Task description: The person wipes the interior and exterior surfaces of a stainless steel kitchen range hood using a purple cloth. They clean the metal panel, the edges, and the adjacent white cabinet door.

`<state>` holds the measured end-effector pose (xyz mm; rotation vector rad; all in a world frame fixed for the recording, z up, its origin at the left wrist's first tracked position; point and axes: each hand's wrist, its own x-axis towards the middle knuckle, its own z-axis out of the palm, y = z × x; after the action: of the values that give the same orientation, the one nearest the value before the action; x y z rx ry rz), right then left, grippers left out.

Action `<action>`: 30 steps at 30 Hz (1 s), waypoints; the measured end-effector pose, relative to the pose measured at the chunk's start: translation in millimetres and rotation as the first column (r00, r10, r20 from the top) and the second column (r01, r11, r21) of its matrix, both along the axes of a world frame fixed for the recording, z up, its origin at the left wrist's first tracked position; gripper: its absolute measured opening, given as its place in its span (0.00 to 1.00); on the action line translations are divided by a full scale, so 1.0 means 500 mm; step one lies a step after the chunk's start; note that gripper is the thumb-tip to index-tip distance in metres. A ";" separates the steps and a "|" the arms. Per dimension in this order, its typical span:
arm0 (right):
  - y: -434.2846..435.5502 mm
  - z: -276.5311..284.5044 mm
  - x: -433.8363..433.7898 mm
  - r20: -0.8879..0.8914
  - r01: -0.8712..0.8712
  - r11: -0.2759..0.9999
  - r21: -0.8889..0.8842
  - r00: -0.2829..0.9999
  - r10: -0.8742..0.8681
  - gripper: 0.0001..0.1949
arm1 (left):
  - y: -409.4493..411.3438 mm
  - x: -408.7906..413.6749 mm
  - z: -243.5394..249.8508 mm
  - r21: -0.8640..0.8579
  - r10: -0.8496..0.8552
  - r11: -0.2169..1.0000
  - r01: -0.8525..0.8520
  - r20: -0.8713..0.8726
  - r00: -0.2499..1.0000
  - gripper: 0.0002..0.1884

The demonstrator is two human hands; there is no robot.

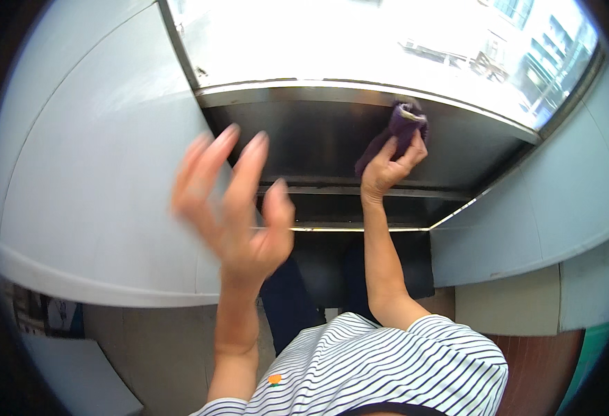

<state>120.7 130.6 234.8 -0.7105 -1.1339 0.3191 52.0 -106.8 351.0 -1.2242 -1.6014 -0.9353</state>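
My right hand grips a folded dark purple cloth between thumb and fingers. The cloth's top end is at the metal ledge under the bright window, over the right half of a dark metal panel; whether it touches the ledge I cannot tell. Raised on the left, my left hand is blurred, its fingers spread and nothing in it. It hangs in front of the panel's left end and the edge of a pale wall panel.
Smooth pale panels stand left and right. Below the dark panel runs a metal rail, with a dark mat lower down. A grey flat surface lies at the lower left.
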 end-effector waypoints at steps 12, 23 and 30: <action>-0.068 -0.107 -0.190 0.505 -0.405 0.881 0.245 0.829 0.240 0.32 | -0.279 -0.091 0.034 0.241 0.473 0.858 -0.454 -0.026 0.881 0.41; -0.109 -0.071 -0.275 0.311 -0.313 0.937 0.157 0.916 0.254 0.34 | -0.262 -0.083 0.000 0.320 0.377 0.855 -0.410 0.161 0.912 0.41; -0.146 -0.085 -0.317 0.614 -0.611 0.770 0.185 0.684 0.394 0.34 | -0.258 -0.078 0.004 0.306 0.373 0.859 -0.411 0.179 0.911 0.47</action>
<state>-37.8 57.3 192.3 -0.0972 -1.8985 0.3656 12.9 -236.1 353.2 -0.5827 -1.6151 -0.9724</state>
